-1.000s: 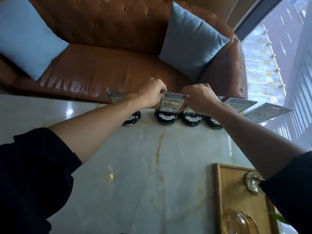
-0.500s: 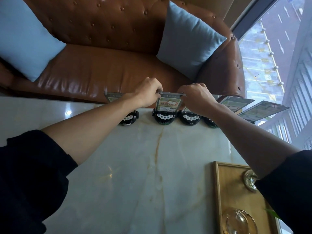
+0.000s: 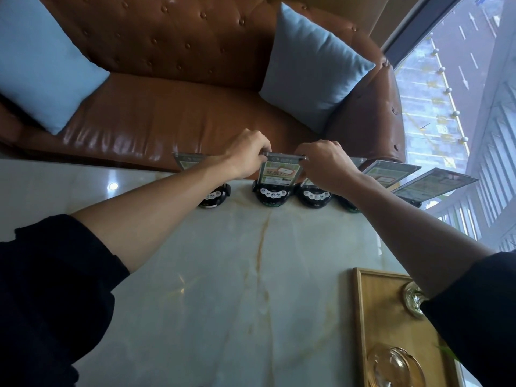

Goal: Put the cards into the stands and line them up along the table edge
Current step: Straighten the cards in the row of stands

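Observation:
Several black round stands with upright green-and-white cards line the far edge of the marble table (image 3: pixel 223 289). My left hand (image 3: pixel 247 152) and my right hand (image 3: pixel 325 162) each pinch a top corner of the middle card (image 3: pixel 280 175), which sits in its black stand (image 3: pixel 272 195). A stand (image 3: pixel 212 198) to the left is half hidden by my left forearm, with its card (image 3: pixel 188 162) showing behind. To the right are another stand (image 3: pixel 314 196) and two tilted cards (image 3: pixel 389 170) (image 3: pixel 432 185).
A wooden tray (image 3: pixel 374 317) with glass cups (image 3: pixel 393 364) lies at the near right of the table. Behind the table edge stands a brown leather sofa (image 3: pixel 167 115) with two blue cushions (image 3: pixel 312 68). A large window (image 3: pixel 460 93) fills the right side.
Both hands have stayed on the middle card's top corners. Only the view has shifted slightly.

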Demonstrator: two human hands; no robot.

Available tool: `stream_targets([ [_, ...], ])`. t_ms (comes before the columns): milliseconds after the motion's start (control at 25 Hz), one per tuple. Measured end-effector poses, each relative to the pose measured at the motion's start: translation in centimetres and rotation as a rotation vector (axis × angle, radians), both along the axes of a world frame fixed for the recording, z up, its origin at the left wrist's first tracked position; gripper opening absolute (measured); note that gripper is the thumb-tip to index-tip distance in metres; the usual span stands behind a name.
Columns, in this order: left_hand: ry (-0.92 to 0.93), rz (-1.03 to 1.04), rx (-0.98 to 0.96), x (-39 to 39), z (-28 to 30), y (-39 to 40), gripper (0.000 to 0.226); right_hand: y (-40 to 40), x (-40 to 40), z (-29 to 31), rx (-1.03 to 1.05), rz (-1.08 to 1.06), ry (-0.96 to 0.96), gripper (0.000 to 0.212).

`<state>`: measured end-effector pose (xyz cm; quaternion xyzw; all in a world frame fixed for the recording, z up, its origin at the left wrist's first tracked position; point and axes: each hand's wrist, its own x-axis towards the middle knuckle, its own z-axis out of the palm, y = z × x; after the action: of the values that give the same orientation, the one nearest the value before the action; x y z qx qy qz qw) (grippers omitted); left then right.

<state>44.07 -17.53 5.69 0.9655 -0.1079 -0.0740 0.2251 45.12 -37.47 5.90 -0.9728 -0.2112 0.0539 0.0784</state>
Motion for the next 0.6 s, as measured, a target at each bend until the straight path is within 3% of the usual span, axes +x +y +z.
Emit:
stream_targets([
  [600, -0.012, 0.001, -0.022, -0.1, -0.29, 0.08, 0.017, 0.36, -0.33, -0.54, 0.029, -0.033, -0.023, 0.024],
])
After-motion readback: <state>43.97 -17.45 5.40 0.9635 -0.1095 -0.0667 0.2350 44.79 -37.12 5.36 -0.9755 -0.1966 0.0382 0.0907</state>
